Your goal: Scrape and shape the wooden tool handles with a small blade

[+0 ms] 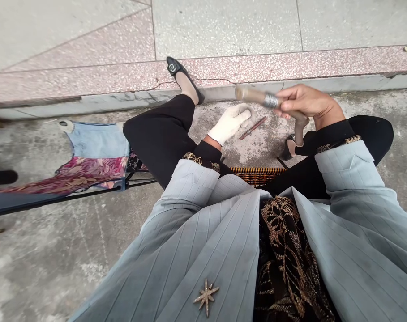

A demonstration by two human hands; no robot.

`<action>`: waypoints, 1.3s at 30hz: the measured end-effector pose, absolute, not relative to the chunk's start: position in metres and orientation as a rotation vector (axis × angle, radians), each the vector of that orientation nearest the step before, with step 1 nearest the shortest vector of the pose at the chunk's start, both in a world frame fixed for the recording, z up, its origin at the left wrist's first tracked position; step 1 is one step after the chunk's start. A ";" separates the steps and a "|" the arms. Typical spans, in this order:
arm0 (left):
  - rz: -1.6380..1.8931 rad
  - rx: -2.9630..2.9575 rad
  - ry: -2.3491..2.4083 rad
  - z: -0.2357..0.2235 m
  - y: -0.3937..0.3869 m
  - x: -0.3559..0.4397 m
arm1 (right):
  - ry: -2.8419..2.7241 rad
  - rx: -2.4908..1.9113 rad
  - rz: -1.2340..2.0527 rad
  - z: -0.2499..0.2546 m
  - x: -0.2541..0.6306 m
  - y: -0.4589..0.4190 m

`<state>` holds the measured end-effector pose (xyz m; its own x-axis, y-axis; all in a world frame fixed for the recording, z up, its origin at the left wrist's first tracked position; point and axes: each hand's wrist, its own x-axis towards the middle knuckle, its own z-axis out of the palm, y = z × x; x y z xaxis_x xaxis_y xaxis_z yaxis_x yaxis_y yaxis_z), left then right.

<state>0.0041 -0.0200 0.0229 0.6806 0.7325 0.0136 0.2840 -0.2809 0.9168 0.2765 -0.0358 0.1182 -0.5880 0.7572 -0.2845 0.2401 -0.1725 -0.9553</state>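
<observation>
My right hand (pixel 302 103) is closed round a brown wooden tool (pixel 252 96) with a bent lower end. Silvery wire is wound round its middle, and its thick end points left, slightly blurred. A white knitted glove covers my left hand (pixel 229 122), whose fingers are curled in. What those fingers hold, if anything, is hidden. Just right of the glove is a thin reddish-brown rod (pixel 253 128), seen against the concrete; I cannot tell whether the glove touches it. The tool is above and to the right of the gloved hand.
Below me shows a woven wicker seat (pixel 258 176) between my legs. To the left stands a folding chair (pixel 97 141) with blue and floral fabric. A low concrete kerb (pixel 220 93) runs across ahead, with pink terrazzo paving (pixel 122 82) beyond. My black shoe (pixel 183 76) rests at the kerb.
</observation>
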 end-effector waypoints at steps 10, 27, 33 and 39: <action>0.375 2.184 0.808 0.031 -0.034 0.015 | -1.633 -1.816 1.239 0.084 0.266 -0.026; 0.077 2.503 0.933 0.037 -0.034 0.011 | -2.641 -1.830 1.772 0.087 0.248 -0.033; 0.410 1.871 0.754 0.030 -0.026 0.011 | -2.002 -1.325 1.999 0.116 0.271 -0.037; 0.406 1.537 0.705 0.040 -0.034 0.011 | -1.534 -1.416 1.595 0.118 0.275 -0.036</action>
<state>0.0109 -0.0338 0.0395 0.7447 0.6483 -0.1589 0.1882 0.0244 0.9818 0.2754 -0.0360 0.1176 -0.3273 0.8873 -0.3249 0.2899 -0.2330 -0.9283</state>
